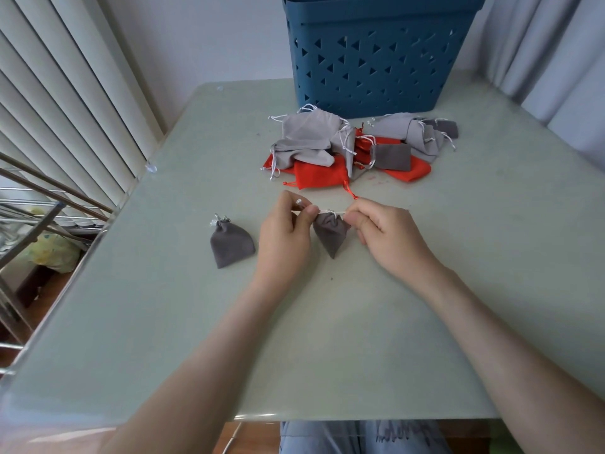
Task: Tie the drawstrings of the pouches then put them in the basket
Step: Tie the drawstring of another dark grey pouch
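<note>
The drawstring (327,212) is pinched at both ends. One end is held between the thumb and curled fingers (311,211) of the left hand (284,237), the other by the closed fingertips of the right hand (389,237). Both hands are thus closed on the cord, and nothing else is held. The cord is stretched taut along a 9-to-3 o'clock line between the two grips. The dark grey pouch (330,235) hangs from its middle, its gathered neck touching the cord and its long axis pointing down toward 6 o'clock. The mouth appears drawn shut, but whether a knot has been formed cannot be told.

The pouch lies directly between the hands, about equally near to each, so the tying is judged to need both. A second dark grey pouch (230,244), its neck bunched, is seen on the table (327,339) at 9 o'clock from the left hand, near but apart from it. A heap of pouches (343,149) in light grey, orange and dark grey is found at 12 o'clock. The blue basket (376,60) stands behind it, between 12 and 1 o'clock. The right hand is judged slightly nearer to it.
</note>
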{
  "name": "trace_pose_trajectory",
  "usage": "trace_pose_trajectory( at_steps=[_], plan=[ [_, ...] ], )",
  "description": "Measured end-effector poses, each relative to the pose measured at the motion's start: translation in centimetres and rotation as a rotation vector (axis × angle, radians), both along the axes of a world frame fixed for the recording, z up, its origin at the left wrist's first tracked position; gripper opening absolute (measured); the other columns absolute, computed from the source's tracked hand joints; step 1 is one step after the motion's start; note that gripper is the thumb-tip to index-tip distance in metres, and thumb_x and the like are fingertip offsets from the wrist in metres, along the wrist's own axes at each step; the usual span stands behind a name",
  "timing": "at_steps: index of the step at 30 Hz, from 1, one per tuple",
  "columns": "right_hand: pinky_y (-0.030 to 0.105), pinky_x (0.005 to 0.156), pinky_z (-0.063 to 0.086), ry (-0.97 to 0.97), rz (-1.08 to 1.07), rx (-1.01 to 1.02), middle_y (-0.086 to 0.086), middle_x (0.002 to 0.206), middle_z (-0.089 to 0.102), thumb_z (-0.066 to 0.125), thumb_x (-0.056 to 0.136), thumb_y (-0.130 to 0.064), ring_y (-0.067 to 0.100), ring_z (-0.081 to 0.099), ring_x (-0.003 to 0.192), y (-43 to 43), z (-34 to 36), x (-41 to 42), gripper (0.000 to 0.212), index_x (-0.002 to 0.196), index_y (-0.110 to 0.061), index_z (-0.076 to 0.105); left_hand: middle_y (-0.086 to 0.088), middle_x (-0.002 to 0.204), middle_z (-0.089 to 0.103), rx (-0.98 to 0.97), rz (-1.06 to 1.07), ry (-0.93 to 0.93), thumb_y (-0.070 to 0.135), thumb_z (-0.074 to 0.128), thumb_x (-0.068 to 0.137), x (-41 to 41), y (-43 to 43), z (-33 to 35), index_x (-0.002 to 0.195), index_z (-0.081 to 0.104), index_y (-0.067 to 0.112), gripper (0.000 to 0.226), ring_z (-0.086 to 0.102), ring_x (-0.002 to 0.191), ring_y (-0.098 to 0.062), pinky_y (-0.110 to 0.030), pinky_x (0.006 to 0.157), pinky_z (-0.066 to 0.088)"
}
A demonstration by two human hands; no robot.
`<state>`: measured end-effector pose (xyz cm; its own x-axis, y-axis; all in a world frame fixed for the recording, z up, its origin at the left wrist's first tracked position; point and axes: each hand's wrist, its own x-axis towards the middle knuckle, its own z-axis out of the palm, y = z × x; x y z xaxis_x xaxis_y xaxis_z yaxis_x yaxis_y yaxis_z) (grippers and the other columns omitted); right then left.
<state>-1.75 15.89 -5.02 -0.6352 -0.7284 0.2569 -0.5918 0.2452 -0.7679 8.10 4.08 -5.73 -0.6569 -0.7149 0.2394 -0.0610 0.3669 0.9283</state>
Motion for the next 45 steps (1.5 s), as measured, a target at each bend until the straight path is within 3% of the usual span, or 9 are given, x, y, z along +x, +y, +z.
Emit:
trace_pose_trajectory(
  at_steps=[5,10,13,15,21,24,30,36,45],
  plan=[
    [0.024,0.055,0.03,-0.017,-0.095,-0.006,-0.006,0.045,0.041,0.051,0.092,-0.011,0.009,0.037,0.05,-0.3,-0.1,-0.6,0.034,0.06,-0.021,0.047,0.011,0.061,0.047,0.091,0.128,0.012,0.011,0.055,0.092,-0.1,-0.2,-0.3,0.07,0.044,0.021,0.026,0.042,0.059,-0.016,-0.032,0.064,0.036],
    [0.023,0.062,0.038,-0.144,-0.118,-0.023,-0.004,0.06,0.056,0.05,0.095,-0.018,0.005,0.048,0.056,0.1,-0.1,-1.0,0.027,0.07,-0.021,0.059,0.013,0.055,0.046,0.229,-0.055,0.066,0.011,0.054,0.094,0.1,-0.3,0.4,0.071,0.047,0.017,0.024,0.036,0.049,-0.011,-0.029,0.054,0.033],
    [0.02,0.084,0.042,-0.169,-0.054,-0.125,-0.007,0.097,0.065,0.055,0.094,-0.024,0.002,0.058,0.091,0.2,0.0,-1.1,0.012,0.1,-0.028,0.064,0.001,0.059,0.051,0.298,-0.177,0.126,0.008,0.05,0.096,0.3,0.0,1.1,0.076,0.047,0.013,0.021,0.035,0.046,-0.011,-0.026,0.047,0.03],
    [0.015,0.092,0.036,-0.102,0.034,-0.155,-0.009,0.11,0.061,0.057,0.09,-0.025,0.0,0.054,0.105,0.2,0.4,-0.7,0.022,0.11,-0.033,0.062,0.005,0.051,0.045,0.315,-0.247,0.143,0.009,0.049,0.097,0.3,0.3,1.2,0.077,0.047,0.012,0.02,0.032,0.045,-0.01,-0.023,0.046,0.027],
    [0.029,0.087,0.046,-0.302,0.204,-0.121,0.001,0.091,0.07,0.063,0.089,-0.012,0.014,0.064,0.092,-0.2,0.6,0.4,0.008,0.09,-0.018,0.068,-0.007,0.058,0.046,0.436,-0.334,0.213,0.007,0.051,0.095,0.5,0.5,1.5,0.077,0.048,0.012,0.019,0.035,0.041,-0.005,-0.017,0.044,0.025],
    [0.026,0.086,0.046,-0.351,0.205,-0.171,-0.007,0.084,0.068,0.063,0.089,-0.014,0.006,0.062,0.085,-0.1,0.7,0.4,0.005,0.09,-0.016,0.067,-0.017,0.068,0.051,0.527,-0.36,0.29,0.006,0.055,0.091,0.7,0.3,1.8,0.087,0.049,0.011,0.009,0.028,0.038,-0.008,-0.019,0.042,0.024],
    [0.02,0.073,0.041,-0.351,0.235,-0.21,-0.005,0.073,0.064,0.06,0.083,-0.022,0.008,0.056,0.074,0.0,0.9,0.7,0.01,0.075,-0.02,0.066,-0.001,0.1,0.071,0.423,-0.369,0.293,-0.008,0.042,0.095,1.0,0.2,2.0,0.105,0.047,0.014,0.024,0.039,0.047,-0.011,-0.019,0.047,0.035],
    [0.027,0.077,0.043,-0.371,0.24,-0.303,0.012,0.082,0.067,0.06,0.084,-0.02,0.019,0.059,0.08,0.1,1.1,0.6,0.012,0.076,-0.023,0.068,0.018,0.067,0.061,0.208,-0.368,0.113,0.005,0.048,0.097,0.7,0.0,1.5,0.086,0.056,0.014,0.016,0.046,0.054,-0.001,-0.016,0.051,0.037],
    [0.023,0.078,0.043,-0.319,0.274,-0.263,-0.014,0.079,0.065,0.054,0.09,-0.023,0.006,0.056,0.079,0.2,1.3,0.9,0.014,0.082,-0.024,0.066,0.013,0.065,0.059,0.21,-0.321,0.097,0.006,0.052,0.094,0.7,0.2,1.7,0.075,0.056,0.013,0.021,0.05,0.061,-0.001,-0.013,0.06,0.038]
  ],
)
